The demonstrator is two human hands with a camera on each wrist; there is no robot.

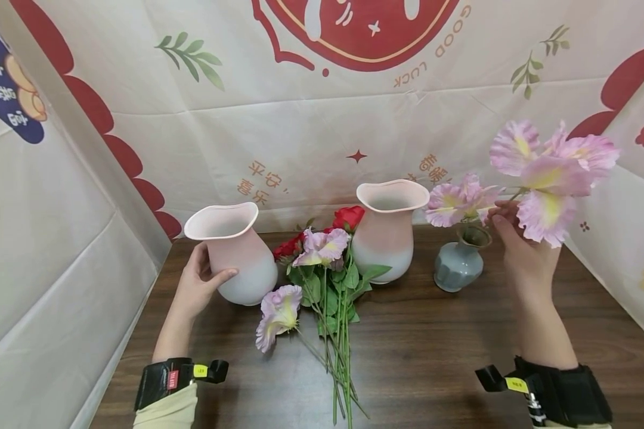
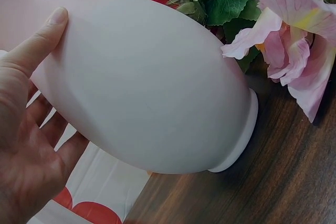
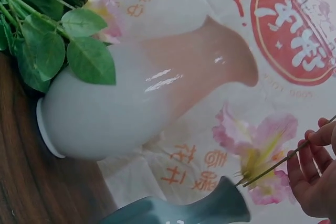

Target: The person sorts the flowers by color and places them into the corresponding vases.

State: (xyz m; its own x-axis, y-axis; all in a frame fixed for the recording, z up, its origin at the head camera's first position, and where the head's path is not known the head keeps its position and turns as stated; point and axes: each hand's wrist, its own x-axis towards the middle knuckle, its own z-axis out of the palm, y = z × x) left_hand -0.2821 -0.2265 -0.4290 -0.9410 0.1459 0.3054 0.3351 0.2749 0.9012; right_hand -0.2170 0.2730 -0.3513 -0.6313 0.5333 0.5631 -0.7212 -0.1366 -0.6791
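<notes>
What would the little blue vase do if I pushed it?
The small blue vase might tip, because a wide pink flower sits above its narrow neck. Its shiny surface could feel slippery, and its pottery look hints it may break.

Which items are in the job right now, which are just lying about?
In the job:
- left pink-white vase, held by left hand
- pink flower spray, held by right hand
- small blue-grey vase

Apparently idle:
- right pink-white vase
- red roses
- loose pink flowers
</notes>
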